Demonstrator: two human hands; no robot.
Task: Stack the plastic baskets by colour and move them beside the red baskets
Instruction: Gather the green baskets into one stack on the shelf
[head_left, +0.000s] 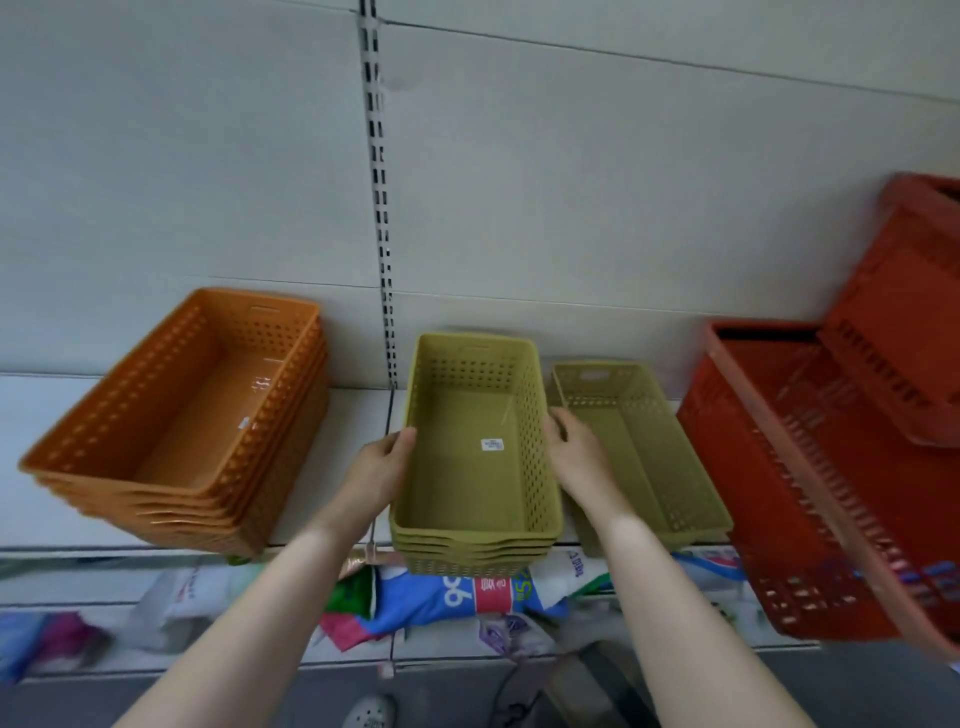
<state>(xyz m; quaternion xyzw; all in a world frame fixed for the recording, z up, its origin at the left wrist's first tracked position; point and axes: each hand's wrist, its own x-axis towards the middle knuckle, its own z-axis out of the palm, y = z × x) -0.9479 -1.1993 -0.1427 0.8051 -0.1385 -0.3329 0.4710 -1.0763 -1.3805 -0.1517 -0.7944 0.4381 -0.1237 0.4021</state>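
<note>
Gripping the olive-green basket stack (475, 457) by its long sides: left hand (376, 470) pressing the left rim with fingers curled over the edge, right hand (574, 452) clasping the right rim likewise. Sitting at the front edge of the white shelf (47, 410), four nested rims showing at the near end, near end slightly overhanging. Carrying a small white label (492, 445) on the inside floor of the top basket. Standing just beside it on the right, a single olive-green basket (641, 447), touching or nearly touching; contact not determinable. Resting well to the left, an orange basket stack (182, 421), angled on the shelf. Occupying the right end, red baskets (831, 467), one tilted against the others. Lying on the lower shelf, packaged goods (467, 595), print blurred.
</note>
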